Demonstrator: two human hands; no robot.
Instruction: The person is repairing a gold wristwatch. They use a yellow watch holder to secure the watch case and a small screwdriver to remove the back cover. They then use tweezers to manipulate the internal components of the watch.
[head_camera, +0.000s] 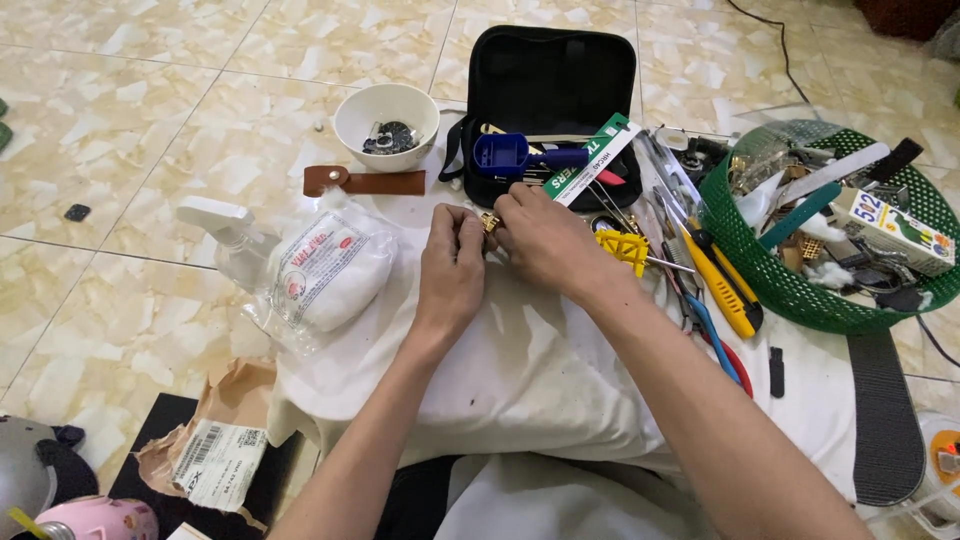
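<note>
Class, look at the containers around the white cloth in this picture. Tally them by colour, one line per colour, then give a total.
White bowl: 1
Black zip case: 1
Green basket: 1
Total: 3
Both hands meet over a small gold piece in front of the case.

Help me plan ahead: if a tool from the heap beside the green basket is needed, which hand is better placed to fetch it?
Probably the right hand: it lies nearer the tools and green basket. The left hand sits farther away, by the small gold piece both pinch.
</note>
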